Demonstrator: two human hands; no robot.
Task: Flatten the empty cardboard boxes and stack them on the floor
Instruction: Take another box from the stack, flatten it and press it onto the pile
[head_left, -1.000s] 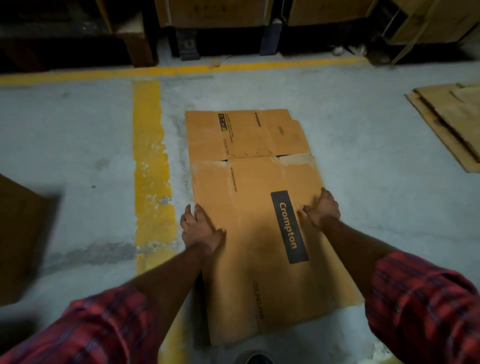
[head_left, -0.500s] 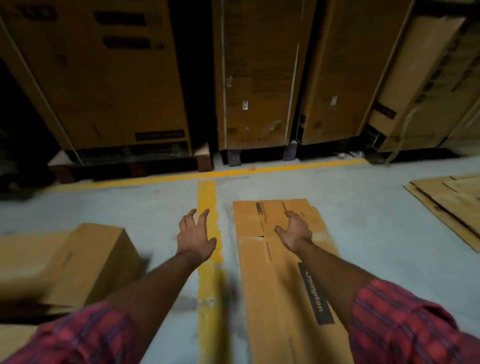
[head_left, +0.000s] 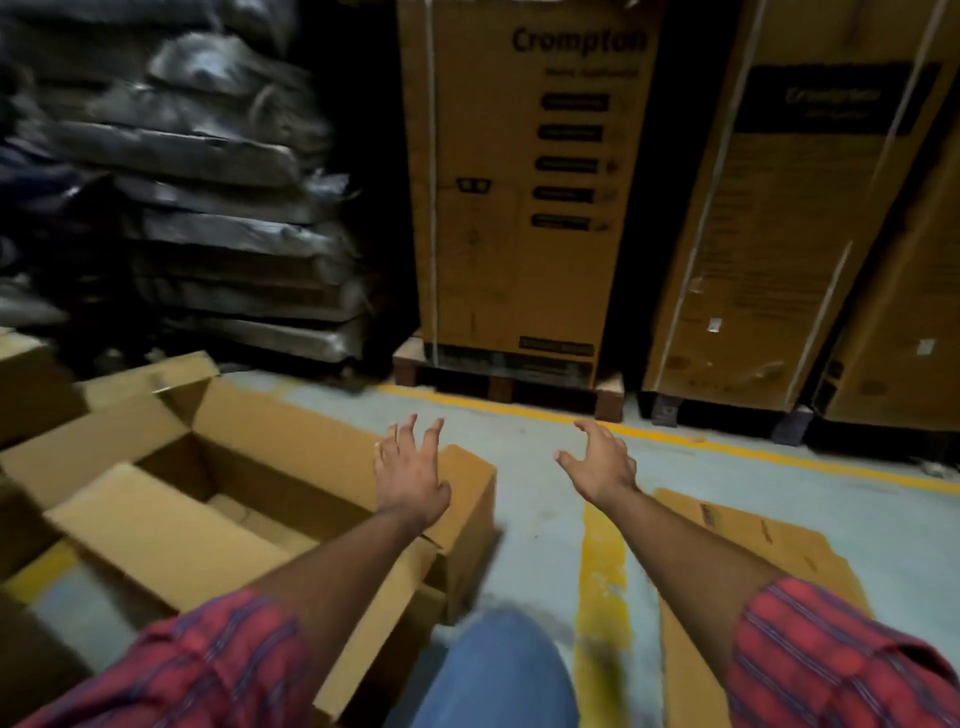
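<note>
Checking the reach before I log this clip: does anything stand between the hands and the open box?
Nothing visible does. The left hand is in front of the right end of the open box; the right hand hangs over bare floor just right of it. Both hands are empty.

Left of the blue-denim knee, the left sleeve is red, checked with thin blue and dark lines, and ends near the elbow. Right of the knee, the right sleeve matches it. The left forearm, right forearm, left hand and right hand are bare.
</note>
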